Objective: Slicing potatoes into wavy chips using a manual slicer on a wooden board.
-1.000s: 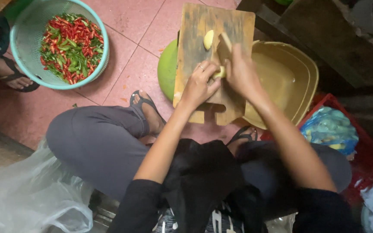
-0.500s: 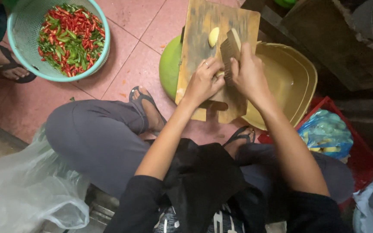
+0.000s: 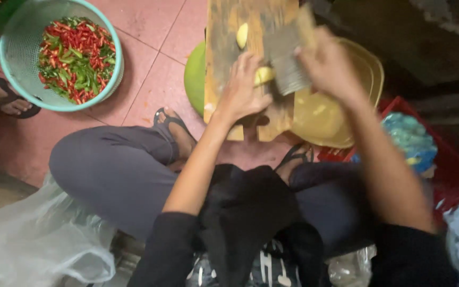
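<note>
Pale yellow root piece: one lump (image 3: 263, 75) was held down on the worn wooden chopping board (image 3: 224, 64), near the board's middle; what kind of root it was could not be told.
Left hand: the left hand (image 3: 240, 90) was laid over the lump, fingers curled on it, pinning it to the board.
Right hand: the right hand (image 3: 331, 68) was closed round the handle of a broad grey cleaver blade (image 3: 288, 58); both were blurred, the blade raised just beside the lump.
Step in hand: slicing of the lump was judged to be under way, mid-stroke.
Next move: a straight downward cut close beside the left fingertips would be called for, with those fingertips tucked back.
Count, board: one held lump and one loose pale piece (image 3: 242, 35) further up were counted.
Count, vessels: one yellow plastic basin (image 3: 367, 69), holding a few pale bits, and one green round bowl (image 3: 193, 79) were seen under the board.
Count, others: one teal plastic colander (image 3: 6, 58) of many red and green chillies (image 3: 75, 58), uncounted, was set well apart on the pink tiled floor (image 3: 150, 48).
</note>
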